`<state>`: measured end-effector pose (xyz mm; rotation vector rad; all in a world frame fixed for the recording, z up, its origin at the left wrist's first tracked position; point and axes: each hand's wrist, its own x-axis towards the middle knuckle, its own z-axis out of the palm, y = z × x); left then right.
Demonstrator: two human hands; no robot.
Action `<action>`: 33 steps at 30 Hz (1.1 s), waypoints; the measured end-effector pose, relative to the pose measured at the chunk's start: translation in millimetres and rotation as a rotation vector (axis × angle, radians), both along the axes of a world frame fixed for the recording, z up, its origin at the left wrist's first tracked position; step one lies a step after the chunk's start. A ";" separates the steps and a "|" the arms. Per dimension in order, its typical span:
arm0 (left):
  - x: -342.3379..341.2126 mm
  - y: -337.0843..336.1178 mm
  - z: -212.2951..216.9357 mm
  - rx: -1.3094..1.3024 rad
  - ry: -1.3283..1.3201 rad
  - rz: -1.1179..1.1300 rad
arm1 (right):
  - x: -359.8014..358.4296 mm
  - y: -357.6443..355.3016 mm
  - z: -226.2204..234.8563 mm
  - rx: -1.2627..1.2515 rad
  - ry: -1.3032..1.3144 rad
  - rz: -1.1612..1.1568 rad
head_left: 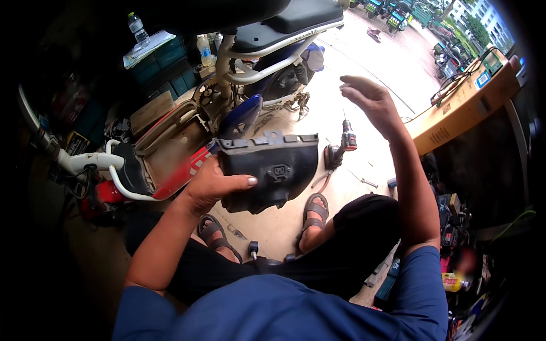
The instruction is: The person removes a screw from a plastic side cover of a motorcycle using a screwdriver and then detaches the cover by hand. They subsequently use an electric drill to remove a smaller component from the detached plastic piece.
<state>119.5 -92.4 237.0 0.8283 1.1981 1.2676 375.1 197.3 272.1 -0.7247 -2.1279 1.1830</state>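
Note:
My left hand [213,184] grips a black plastic scooter cover [267,173] by its left side, with the thumb lying across its front. A small socket is set in the cover's face, and metal tabs stick up along its top edge. My right hand [369,102] is raised to the right, apart from the cover. Its fingers are stretched out and nothing shows in them. Below that hand, a cordless drill [346,139] with a long thin bit stands on the floor.
Ahead stands a partly stripped scooter frame [227,68] with a black seat [284,28]. A red and white scooter body [170,153] lies at left. A long cardboard box [455,113] is at right. A bolt [369,183] lies on the floor near my sandalled feet.

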 end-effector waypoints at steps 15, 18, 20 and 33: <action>-10.4 26.0 -34.7 -0.054 -0.157 0.386 | 78.0 54.1 -407.2 -0.379 0.061 -0.547; -11.9 40.1 -39.1 -0.065 -0.155 0.394 | 75.0 78.1 -428.0 -0.346 0.076 -0.734; -13.4 42.5 -40.2 -0.078 -0.162 0.406 | 68.2 91.1 -428.2 -0.341 0.126 -0.778; -19.4 24.9 -12.4 0.042 -0.158 0.374 | 57.7 22.1 -129.7 -0.401 0.350 -0.397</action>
